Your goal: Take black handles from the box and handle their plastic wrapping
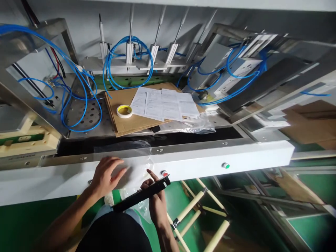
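My right hand [156,199] grips a long black flat part [141,197] with a notched end, held at a slant in front of my body. One finger of that hand sticks out past the part. My left hand [108,175] is open, its thumb apart from the fingers, over the white front rail [194,161] of the machine. Beside both hands a clear plastic bag [136,154] drapes over the rail and hangs down behind the black part. Whether the left fingers touch the bag, I cannot tell.
Cardboard sheets [123,124] on the machine bed carry printed papers [165,105] and a tape roll [124,111]. Blue air hoses [110,66] loop around the cylinders. A red button [164,173] and a green button [226,165] project from the rail. A tube frame [191,206] stands below.
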The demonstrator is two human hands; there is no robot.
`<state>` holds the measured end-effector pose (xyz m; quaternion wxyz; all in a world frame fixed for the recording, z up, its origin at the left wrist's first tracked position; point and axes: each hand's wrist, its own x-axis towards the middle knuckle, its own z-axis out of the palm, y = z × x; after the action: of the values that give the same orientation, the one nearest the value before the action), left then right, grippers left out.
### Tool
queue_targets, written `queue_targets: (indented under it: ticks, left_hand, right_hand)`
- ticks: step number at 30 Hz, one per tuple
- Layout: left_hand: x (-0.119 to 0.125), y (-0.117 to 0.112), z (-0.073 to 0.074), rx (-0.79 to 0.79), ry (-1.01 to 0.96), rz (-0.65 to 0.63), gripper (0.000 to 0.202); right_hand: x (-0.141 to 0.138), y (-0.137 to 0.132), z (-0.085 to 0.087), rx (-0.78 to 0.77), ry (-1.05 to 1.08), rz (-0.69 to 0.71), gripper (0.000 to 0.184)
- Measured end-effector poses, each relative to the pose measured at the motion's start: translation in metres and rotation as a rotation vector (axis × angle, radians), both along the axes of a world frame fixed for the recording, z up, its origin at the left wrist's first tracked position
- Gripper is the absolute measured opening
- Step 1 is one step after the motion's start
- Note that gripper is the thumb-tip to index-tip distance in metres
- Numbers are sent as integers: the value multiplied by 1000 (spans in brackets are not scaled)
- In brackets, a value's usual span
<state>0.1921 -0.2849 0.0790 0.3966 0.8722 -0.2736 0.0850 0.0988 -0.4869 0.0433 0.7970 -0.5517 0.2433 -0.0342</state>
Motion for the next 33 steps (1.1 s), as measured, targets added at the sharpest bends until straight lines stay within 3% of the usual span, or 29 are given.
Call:
queue_targets:
  ticks: [4,6,9,12,15,18,22,25,28,33]
  left_hand:
    - [-37,4,26,39,515,-228,50]
    - [-51,5,35,93,543,-201,53]
    - [-65,6,36,172,241,72,47]
    - [-76,6,22,248,-31,409,43]
    - [-86,0,-1,319,-179,729,41]
    - [-89,-3,-25,301,-319,906,29]
    - [-87,24,-51,127,-333,858,37]
    - [-90,72,-72,4,-242,804,55]
    - [-94,127,-95,-43,-165,880,52]
    - [-89,185,-120,-39,-75,882,43]
  right_hand:
    - [12,-1,15,107,-142,124,46]
    - [19,-7,19,62,-182,221,42]
    - [29,-14,23,-37,-155,405,52]
    - [34,-5,23,-71,-128,558,53]
    - [35,30,21,-53,-165,588,61]
    - [44,79,26,-126,-184,564,57]
    - [79,139,41,-415,-266,554,52]
    - [118,181,53,-685,-489,726,57]
    - [159,233,66,-1050,-793,919,62]
    - [220,329,93,-1568,-1096,996,68]
